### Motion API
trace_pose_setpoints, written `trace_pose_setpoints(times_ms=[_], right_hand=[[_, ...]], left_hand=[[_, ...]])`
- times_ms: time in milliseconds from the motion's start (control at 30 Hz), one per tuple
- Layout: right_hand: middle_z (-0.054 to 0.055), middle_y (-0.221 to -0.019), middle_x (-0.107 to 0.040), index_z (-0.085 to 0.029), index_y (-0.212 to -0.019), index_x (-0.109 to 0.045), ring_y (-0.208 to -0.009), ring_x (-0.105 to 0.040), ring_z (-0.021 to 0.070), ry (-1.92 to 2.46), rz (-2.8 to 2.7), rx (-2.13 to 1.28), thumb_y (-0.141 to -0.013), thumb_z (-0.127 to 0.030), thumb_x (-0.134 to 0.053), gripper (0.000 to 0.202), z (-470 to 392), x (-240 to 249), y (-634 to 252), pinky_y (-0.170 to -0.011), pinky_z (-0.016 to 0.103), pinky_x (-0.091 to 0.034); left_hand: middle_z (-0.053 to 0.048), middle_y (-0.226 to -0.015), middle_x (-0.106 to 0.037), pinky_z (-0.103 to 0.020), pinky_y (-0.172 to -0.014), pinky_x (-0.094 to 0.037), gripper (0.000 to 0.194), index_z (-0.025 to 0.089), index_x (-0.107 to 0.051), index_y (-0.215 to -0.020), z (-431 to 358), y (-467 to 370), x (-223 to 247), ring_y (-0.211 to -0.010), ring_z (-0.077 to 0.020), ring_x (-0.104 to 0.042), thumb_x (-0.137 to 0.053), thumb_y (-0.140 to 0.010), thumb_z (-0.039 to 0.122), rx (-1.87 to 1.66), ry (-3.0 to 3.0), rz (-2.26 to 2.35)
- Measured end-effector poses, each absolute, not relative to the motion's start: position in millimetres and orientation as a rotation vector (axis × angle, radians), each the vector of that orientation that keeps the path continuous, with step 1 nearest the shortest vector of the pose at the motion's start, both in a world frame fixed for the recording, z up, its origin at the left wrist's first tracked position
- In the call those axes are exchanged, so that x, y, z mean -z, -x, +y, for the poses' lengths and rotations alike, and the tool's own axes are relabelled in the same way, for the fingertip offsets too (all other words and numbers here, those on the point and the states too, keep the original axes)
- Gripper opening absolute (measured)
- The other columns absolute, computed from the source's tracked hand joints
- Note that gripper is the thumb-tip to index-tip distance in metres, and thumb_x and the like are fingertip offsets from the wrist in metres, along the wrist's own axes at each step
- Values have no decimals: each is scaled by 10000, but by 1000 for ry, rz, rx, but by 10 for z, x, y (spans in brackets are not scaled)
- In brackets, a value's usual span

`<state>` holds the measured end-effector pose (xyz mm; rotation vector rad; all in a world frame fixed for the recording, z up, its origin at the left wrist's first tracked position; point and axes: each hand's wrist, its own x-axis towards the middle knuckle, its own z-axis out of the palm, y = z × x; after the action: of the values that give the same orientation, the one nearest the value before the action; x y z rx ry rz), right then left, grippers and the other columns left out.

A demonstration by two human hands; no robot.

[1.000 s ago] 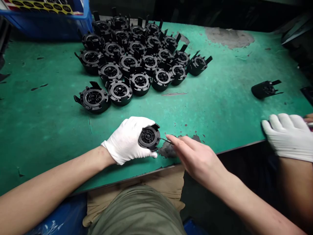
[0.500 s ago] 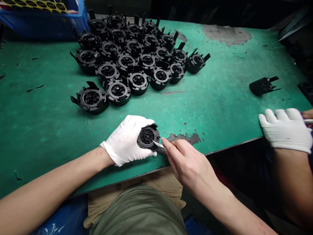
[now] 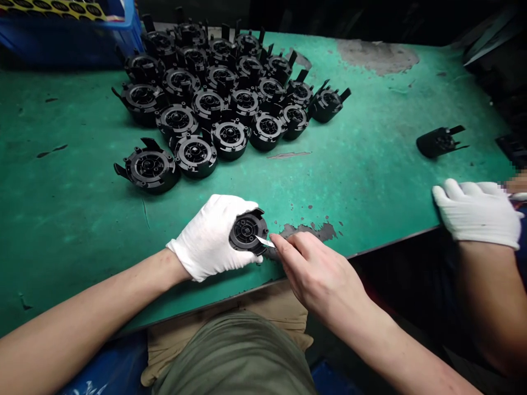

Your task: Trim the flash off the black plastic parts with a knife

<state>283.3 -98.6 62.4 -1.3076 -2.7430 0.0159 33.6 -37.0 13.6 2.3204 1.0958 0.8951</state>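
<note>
My left hand (image 3: pixel 214 236), in a white glove, is wrapped round a round black plastic housing (image 3: pixel 246 230) and tilts its ribbed face toward me. Bare fingers of my right hand (image 3: pixel 315 269) pinch a knife (image 3: pixel 263 241) with a short, pointed, shiny blade. The blade tip lies at the lower right part of the housing's face; whether it cuts in, I cannot tell. The knife's handle is hidden inside my right hand. Beyond my hands, several like black housings (image 3: pixel 194 153) stand grouped on the green table, many with upright tabs.
One more black housing (image 3: pixel 436 142) lies on its side at the right of the green table (image 3: pixel 349 164). A co-worker's gloved hand (image 3: pixel 477 211) rests by the table edge on the right. A blue bin (image 3: pixel 74 44) stands at the back left.
The view has shifted slightly, so the table's things sit a little further left. Both my hands keep their hold, and the blade stays at nearly the same spot on the housing.
</note>
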Motion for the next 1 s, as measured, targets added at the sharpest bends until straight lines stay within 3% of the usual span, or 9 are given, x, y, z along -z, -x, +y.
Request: trace_pose_setpoints(times_ms=[400,667,1000], right_hand=[[74,-906,-585,-86,-1331,-668,-825,-492,235,1315,-2833,100,-999,-33,-549,357,-885,-653,-2835,-691,371,-395],[86,-912,-635,-78,-1340,-662,-806,-521,232,1344,-2783,160,-1033,-40,-520,340,-927,-654,-2773,-704,364,-438],[63,-1036,-754,-166,-1444,-600,-864,-710,159,1259,-2569,-378,-1148,-195,-492,316,-667,-612,-3160,-790,286,-556]], left_hand=[[-134,-1208,-761,-499,-997,-562,865,191,-625,-1325,-377,-326,-121,-1139,-380,-742,-989,-650,591,-869,-2306,1099],[-141,-1229,-761,-509,-1029,-560,855,200,-624,-1339,-375,-321,-118,-1166,-378,-738,-973,-668,601,-856,-2285,1112],[-169,-1349,-747,-502,-1129,-572,910,169,-613,-1414,-342,-259,-66,-1268,-374,-727,-988,-672,541,-858,-2241,1043]])
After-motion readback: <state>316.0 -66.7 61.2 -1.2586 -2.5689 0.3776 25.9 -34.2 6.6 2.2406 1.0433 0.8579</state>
